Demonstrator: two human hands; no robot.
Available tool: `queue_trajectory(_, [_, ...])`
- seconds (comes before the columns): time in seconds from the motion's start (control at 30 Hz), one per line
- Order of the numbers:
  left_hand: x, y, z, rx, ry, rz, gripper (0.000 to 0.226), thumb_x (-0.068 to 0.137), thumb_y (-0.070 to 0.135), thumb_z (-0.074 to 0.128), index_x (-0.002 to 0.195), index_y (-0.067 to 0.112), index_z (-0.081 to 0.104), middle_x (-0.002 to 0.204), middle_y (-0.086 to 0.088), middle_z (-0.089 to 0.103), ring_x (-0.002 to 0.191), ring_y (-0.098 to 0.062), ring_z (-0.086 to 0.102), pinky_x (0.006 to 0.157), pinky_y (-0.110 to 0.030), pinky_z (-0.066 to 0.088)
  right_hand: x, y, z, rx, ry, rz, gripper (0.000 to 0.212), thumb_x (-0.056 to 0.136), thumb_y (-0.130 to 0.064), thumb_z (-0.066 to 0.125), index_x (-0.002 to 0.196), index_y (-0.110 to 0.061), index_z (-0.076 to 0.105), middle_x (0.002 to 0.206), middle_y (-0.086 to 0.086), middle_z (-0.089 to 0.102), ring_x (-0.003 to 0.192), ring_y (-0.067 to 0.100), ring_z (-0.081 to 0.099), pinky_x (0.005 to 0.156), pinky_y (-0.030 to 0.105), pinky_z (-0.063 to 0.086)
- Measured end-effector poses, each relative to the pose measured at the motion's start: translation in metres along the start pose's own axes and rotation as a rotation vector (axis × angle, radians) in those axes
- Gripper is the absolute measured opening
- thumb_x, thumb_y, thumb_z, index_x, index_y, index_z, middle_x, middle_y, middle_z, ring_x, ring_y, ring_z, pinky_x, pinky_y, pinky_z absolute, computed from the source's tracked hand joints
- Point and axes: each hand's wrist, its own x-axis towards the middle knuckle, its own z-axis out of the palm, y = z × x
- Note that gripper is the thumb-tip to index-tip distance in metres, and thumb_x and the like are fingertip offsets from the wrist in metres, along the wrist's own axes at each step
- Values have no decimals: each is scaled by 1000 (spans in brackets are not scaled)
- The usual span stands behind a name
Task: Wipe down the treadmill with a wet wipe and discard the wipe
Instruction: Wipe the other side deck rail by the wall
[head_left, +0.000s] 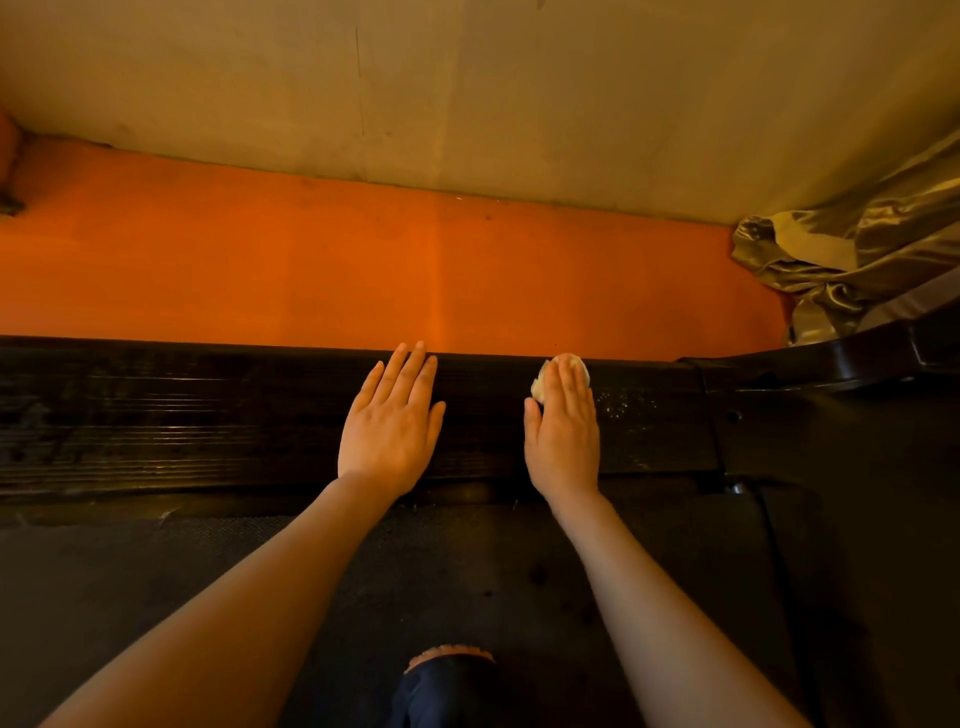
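The treadmill's black ribbed side rail (208, 421) runs across the middle of the view, with the dark belt (467, 561) below it. My left hand (390, 422) lies flat on the rail, fingers straight. My right hand (563, 426) presses a crumpled white wet wipe (540, 382) flat onto the rail near its far edge; the wipe shows at the fingertips and beside the thumb. Small wet specks glint on the rail right of this hand.
An orange floor strip (363, 270) lies beyond the rail, bounded by a pale wall (467, 93). Shiny crumpled fabric (841, 260) sits at the right. The treadmill's black frame (831, 467) rises at the right end. A knee (447, 680) shows at the bottom.
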Motion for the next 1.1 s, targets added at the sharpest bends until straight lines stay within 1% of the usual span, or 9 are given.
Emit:
queue_trajectory(0.17, [1,2,-1,-40,-3,-8,63,99,44,18,154,12,21,163,-5,8,149,-16,-4,119,-33,-5,-27,-3,4,20,24,21,58,104,-34,33,156,-12,19,164,5,12,152,18,2,124,37,9])
queue_trajectory(0.33, [6,24,-2,-50,-37,66,64,98,46,14,155,15,19,163,-4,4,150,-16,-5,120,-33,-6,-77,7,14,2,17,21,61,101,-41,21,156,-15,18,164,2,13,152,15,4,122,34,7])
queue_trajectory(0.5, [28,54,5,-39,-58,144,58,104,43,20,156,18,14,164,-2,-2,150,-14,-10,121,-33,-7,-36,26,5,3,19,-27,63,101,-44,16,156,-13,20,163,1,10,152,15,3,122,32,5])
queue_trajectory(0.63, [44,69,14,-2,-72,201,57,105,42,20,156,19,13,164,-3,-2,149,-15,-11,119,-33,-9,2,40,-9,3,-12,-67,58,105,-35,30,156,-11,20,165,4,11,152,15,0,123,32,3])
queue_trajectory(0.77, [43,71,18,62,-89,198,58,104,43,15,156,20,4,163,-2,-7,145,-13,-19,119,-34,-10,-22,41,-2,20,11,-27,60,103,-40,21,156,-13,19,164,2,11,152,14,1,122,32,4])
queue_trajectory(0.83, [42,72,19,56,-87,199,59,103,44,14,156,20,5,163,-2,-6,145,-13,-18,120,-34,-9,-48,42,5,21,28,5,60,102,-41,18,156,-16,17,164,0,11,152,14,1,122,31,5])
queue_trajectory(0.93, [42,73,19,55,-77,197,61,100,44,11,156,20,9,164,-2,-1,147,-14,-13,121,-34,-6,-75,48,11,19,37,4,56,104,-39,22,155,-17,15,163,0,13,152,14,3,122,31,6])
queue_trajectory(1.03, [42,73,20,65,-65,202,62,100,44,11,156,19,12,163,-3,3,147,-14,-10,121,-34,-4,-61,53,7,0,20,-21,57,103,-39,20,155,-15,18,163,2,15,152,15,4,123,32,6])
queue_trajectory(1.1, [42,72,21,64,-55,208,61,101,44,14,155,18,16,163,-4,6,147,-14,-8,120,-34,-4,-35,53,0,7,22,-25,61,102,-42,16,156,-13,20,164,3,14,152,15,3,122,30,1])
